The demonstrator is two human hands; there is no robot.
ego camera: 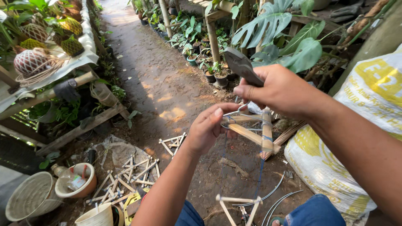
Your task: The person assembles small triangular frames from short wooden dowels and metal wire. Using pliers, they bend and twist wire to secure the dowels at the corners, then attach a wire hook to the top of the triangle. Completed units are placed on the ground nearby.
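My left hand [209,129] grips a small frame of bamboo sticks [255,134] at chest height, pinching a thin wire [234,113] at its corner. My right hand [276,90] is closed on the dark handles of a pair of pliers [240,67], whose jaws point down at that wire and the frame's joint. A blue string [261,167] hangs from the frame toward the ground. Another bamboo frame [238,205] lies between my knees.
Several bamboo frames [130,175] lie on the dirt at left, next to bowls [75,182] and a woven basket [29,196]. A white sack [356,146] stands at right. Curved wires [276,196] lie on the ground. Potted plants [209,62] line the path ahead.
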